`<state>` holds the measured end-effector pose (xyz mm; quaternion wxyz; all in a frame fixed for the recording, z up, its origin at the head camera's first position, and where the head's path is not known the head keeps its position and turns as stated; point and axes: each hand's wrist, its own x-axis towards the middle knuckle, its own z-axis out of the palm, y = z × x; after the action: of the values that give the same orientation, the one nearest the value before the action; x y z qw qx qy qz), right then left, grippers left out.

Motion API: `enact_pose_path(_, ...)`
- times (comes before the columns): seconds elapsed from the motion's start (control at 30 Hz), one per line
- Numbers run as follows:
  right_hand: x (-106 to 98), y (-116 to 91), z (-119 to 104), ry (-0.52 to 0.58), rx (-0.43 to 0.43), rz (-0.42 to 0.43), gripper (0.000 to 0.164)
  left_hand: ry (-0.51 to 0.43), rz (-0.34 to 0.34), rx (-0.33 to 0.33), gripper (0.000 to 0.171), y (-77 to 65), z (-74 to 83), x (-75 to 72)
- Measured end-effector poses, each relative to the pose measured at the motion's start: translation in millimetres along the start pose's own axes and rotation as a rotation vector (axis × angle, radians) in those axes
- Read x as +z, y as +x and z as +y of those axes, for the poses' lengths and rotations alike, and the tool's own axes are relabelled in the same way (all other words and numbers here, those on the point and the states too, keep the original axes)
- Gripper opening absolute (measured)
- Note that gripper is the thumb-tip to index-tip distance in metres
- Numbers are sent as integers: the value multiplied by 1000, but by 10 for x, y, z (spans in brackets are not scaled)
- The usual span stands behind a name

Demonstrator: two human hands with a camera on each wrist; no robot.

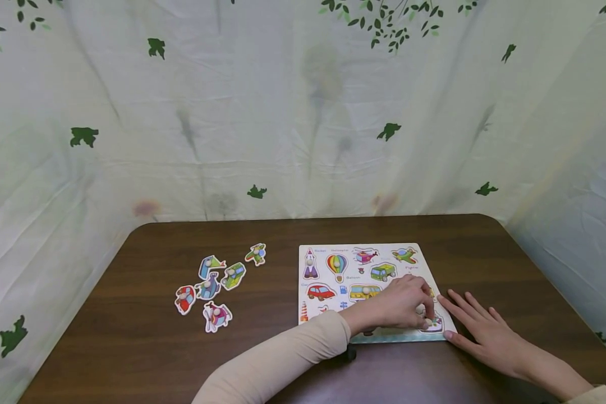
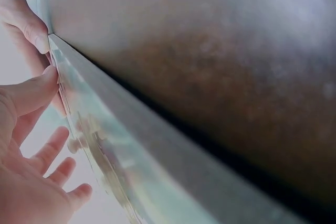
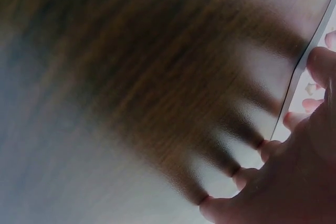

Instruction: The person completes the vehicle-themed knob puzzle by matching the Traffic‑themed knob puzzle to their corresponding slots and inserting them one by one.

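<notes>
Puzzle board (image 1: 404,338) lies flat on the table (image 1: 131,348), right of its middle, far side short of the table's far edge. Left hand (image 1: 401,303) is over the board's near right part: fingers bent, thumb and forefinger pinching the knob of a piece (image 1: 436,324) by the near right corner. Can't tell if that piece is fully seated; fingers cover part of it. Left wrist view has the other fingers spread apart. Right hand (image 1: 485,331) is spread, palm down, holding nothing; fingers on the table along the board's right side, thumb against the near right corner.

Board pictures in sight: rocket (image 1: 310,265), balloon (image 1: 336,266), helicopter (image 1: 366,256) and plane (image 1: 404,256) toward the far side; green jeep (image 1: 383,271), red car (image 1: 320,292), yellow bus (image 1: 365,292) nearer. Left forearm and hand hide the rest.

Six loose pieces left of the board, well apart from it: red one (image 1: 185,299) closest to the table's left edge, pink one (image 1: 217,317) nearest the person, blue one (image 1: 209,286) and green one (image 1: 233,275) mid-cluster, sail-shaped one (image 1: 211,267) just beyond, small plane piece (image 1: 256,254) nearest the far edge. Leaf-print curtain (image 1: 262,112) behind the table.
</notes>
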<state>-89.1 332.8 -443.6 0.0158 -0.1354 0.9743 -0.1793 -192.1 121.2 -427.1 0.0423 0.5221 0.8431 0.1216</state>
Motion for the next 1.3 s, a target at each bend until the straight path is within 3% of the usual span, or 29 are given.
enact_pose_path(0.6, 28, 4, 24, 6, 7, -17, 65, -55, -1, -20, 12, -57, -14, -44)
enact_pose_path(0.93, 2, 34, 22, 1, 13, -25, 66, -108, 73, -31, 14, -191, -87, -191)
enact_pose_path(1.3, -17, 60, 23, -46, 2, -29, 66, -127, 133, -49, 18, -317, -225, -175)
